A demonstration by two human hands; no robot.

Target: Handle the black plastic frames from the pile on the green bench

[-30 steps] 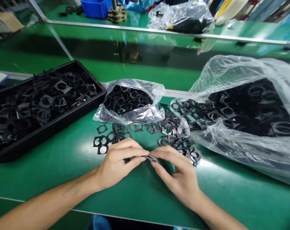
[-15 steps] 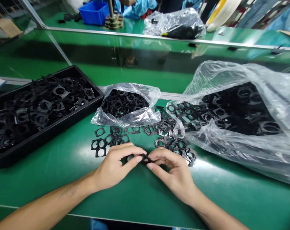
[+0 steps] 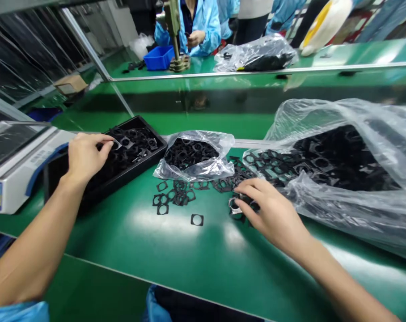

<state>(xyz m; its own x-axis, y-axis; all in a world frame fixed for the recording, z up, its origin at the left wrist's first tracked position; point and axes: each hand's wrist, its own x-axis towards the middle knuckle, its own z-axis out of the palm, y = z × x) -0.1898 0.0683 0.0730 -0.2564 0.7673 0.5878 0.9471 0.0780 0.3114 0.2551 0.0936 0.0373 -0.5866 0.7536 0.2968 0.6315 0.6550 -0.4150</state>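
A: What is recorded nearest?

B: One square black plate with a round hole is noted lying flat and alone on the green surface.

A: And the right hand?

B: The right hand is placed over a loose pile of similar plates. The tips of its thumb and forefinger are parted, with plates seen at and just below them; whether any is gripped cannot be told. A small cluster of plates, partly overlapped, is noted farther left.

A: The left hand?

B: The left hand is extended over the black tray, in which plates are heaped. Its thumb and forefinger are set close together; a plate is seen at the tips, but whether it is pinched cannot be told. A white device is stationed beside the tray.

A: Farther back?

B: Plates are contained in a small clear bag and, at the right, a large clear bag.

A: At the far side?

B: A blue bin and a metal stand are noted; a co-worker's hand is seen behind.
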